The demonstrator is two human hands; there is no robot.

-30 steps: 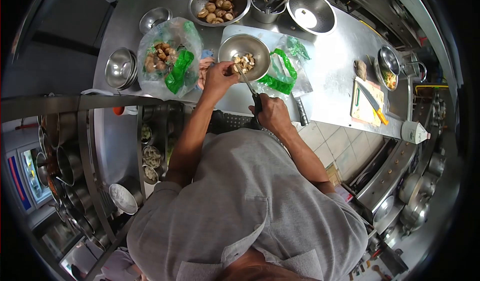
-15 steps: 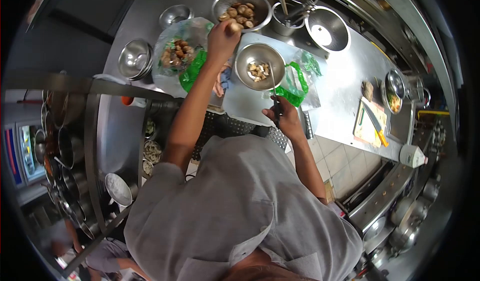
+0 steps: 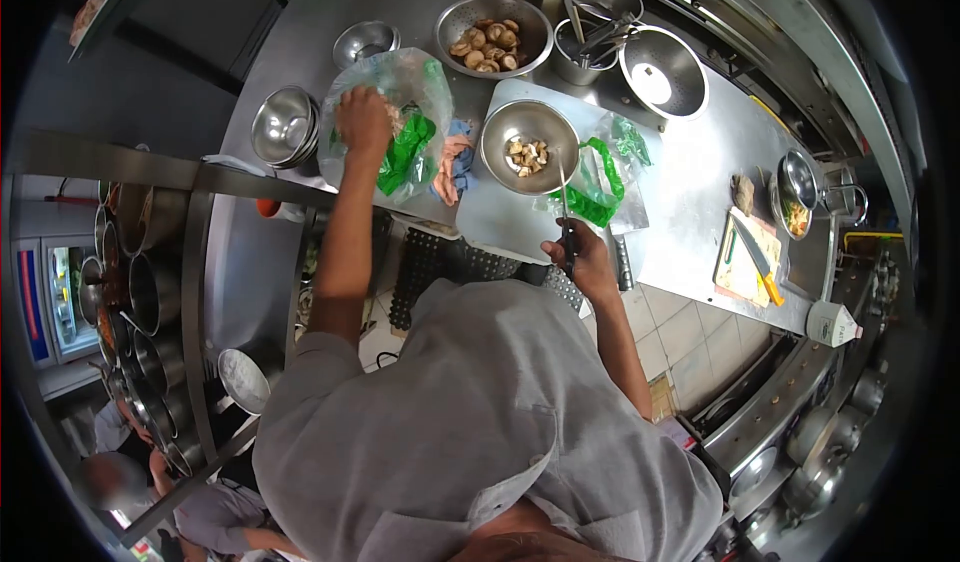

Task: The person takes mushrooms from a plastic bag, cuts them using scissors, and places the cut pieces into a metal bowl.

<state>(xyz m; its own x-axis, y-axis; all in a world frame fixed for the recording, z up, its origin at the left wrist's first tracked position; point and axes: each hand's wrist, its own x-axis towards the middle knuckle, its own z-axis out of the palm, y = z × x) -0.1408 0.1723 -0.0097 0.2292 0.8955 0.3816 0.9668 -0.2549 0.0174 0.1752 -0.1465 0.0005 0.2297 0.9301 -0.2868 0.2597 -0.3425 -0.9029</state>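
Observation:
My left hand (image 3: 363,120) is over the opening of a clear plastic bag (image 3: 425,74) with green parts; its fingertips and anything in them are hidden. My right hand (image 3: 590,260) grips the black handles of scissors (image 3: 564,200), whose blades point away from me over the right rim of a steel bowl. Cut mushroom pieces (image 3: 527,157) lie in this bowl (image 3: 500,132), which stands on a white board (image 3: 490,227). Behind it, a perforated bowl (image 3: 450,24) holds several whole mushrooms (image 3: 490,44).
Stacked steel bowls (image 3: 283,127) stand at the left. A pink and blue cloth (image 3: 455,167) lies beside the bag. Green-handled plastic (image 3: 605,197) is right of the bowl. Farther right, a yellow-handled knife (image 3: 757,257) rests on a small board. Other people (image 3: 215,517) are at lower left.
My left hand has moved from the bowl, past the whole mushrooms, to the bag at the left. My right hand has drawn back slightly with the scissors. The camera view has shifted.

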